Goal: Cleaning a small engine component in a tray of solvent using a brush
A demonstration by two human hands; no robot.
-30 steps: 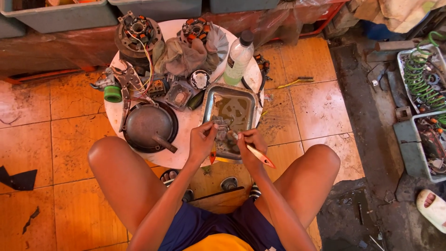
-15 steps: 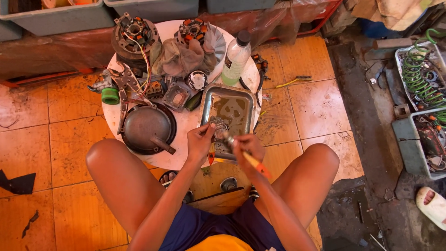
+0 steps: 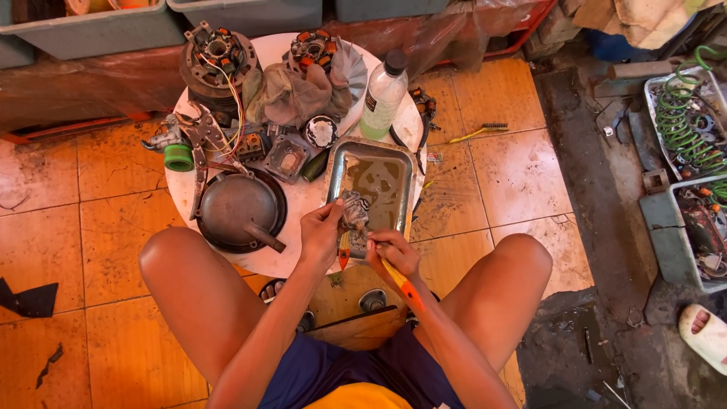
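Left hand [image 3: 322, 231] grips a small grey metal engine part [image 3: 354, 210] over the rectangular steel tray [image 3: 401, 163]. Right hand [image 3: 394, 254], fingers closed on an orange-handled brush [image 3: 401, 282], should scrub lightly, part steady above the tray.

A round surface [image 3: 299, 201] is sitting at upper centre of the frame, between the person's knees. A metal tray [image 3: 399, 182] is lying on its right part, with a bottle [image 3: 382, 95] standing just behind it. A pan [image 3: 236, 206] is resting on the left part, pliers [image 3: 198, 144] lying beside it toward the upper left. Two motor parts [image 3: 218, 57] are sitting at the far edge, with a rag [image 3: 284, 98] bunched between them. The left hand [image 3: 322, 231] is holding a small part [image 3: 354, 210] over the tray's near end, and the right hand [image 3: 394, 256] is gripping a brush [image 3: 401, 282] just below it. A wire brush [image 3: 477, 132] is lying on the floor right of the surface, and bins [image 3: 674, 227] are standing at the right edge.
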